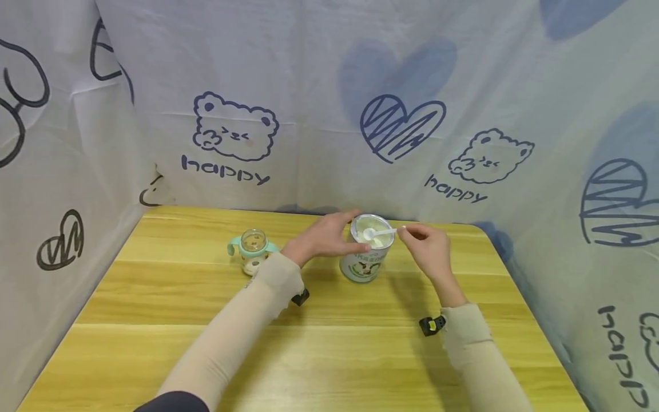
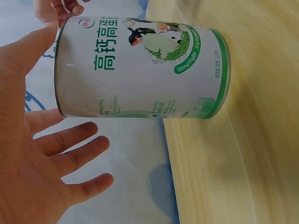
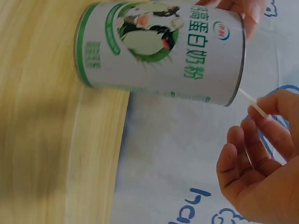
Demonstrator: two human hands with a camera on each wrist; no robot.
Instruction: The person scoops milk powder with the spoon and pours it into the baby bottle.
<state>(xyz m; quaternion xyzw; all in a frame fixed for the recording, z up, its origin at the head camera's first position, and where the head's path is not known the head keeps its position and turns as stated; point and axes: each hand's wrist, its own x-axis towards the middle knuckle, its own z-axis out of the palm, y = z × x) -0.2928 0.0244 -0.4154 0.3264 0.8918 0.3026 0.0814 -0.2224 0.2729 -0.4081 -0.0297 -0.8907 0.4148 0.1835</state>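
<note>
A milk powder can (image 1: 364,264), white and green with a cow picture, stands upright without its lid at the back of the table. Pale powder (image 1: 377,242) shows inside. My left hand (image 1: 324,236) holds the can's left side near the rim, thumb in front and index finger behind; its other fingers (image 2: 84,149) spread apart from the can. With my right hand (image 1: 426,247) I pinch the handle end of a white scoop (image 1: 383,232) between thumb and index finger. The scoop's bowl is over the can's opening; whether it touches the powder I cannot tell.
A lidless baby bottle (image 1: 254,242) with mint-green handles stands left of the can, partly behind my left sleeve. The wooden table (image 1: 350,355) ends at a printed cloth (image 1: 319,114) that hangs behind it and along the sides.
</note>
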